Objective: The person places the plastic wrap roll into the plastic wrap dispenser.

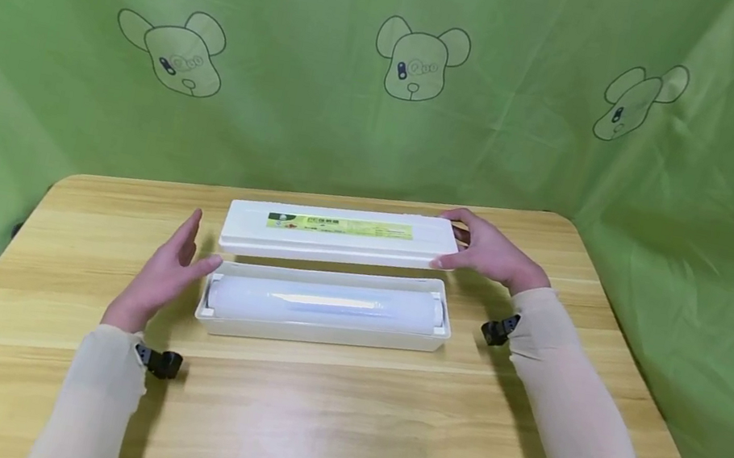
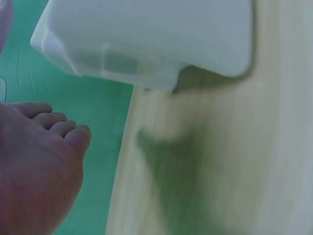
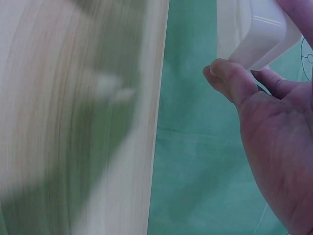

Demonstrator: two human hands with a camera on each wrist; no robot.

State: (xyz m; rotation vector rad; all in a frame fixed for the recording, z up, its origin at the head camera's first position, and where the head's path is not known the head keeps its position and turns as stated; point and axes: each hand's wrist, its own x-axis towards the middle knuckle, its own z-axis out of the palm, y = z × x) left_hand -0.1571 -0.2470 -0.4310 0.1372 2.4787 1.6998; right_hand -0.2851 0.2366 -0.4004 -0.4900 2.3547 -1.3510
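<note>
My right hand grips the right end of a long white lid with a green-and-yellow label, thumb in front and fingers behind. In the right wrist view the fingers curl round the lid's white end. Nearer to me, an open white box stands on the table, and a roll of cling film lies in it. My left hand is beside the left ends of lid and box, fingers extended and thumb near the box's corner. In the left wrist view its fingers are apart from the white box end.
A light wooden table lies beneath everything. Green curtain with bear-head drawings surrounds its back and sides. Each wrist carries a small black camera, the left camera and the right camera.
</note>
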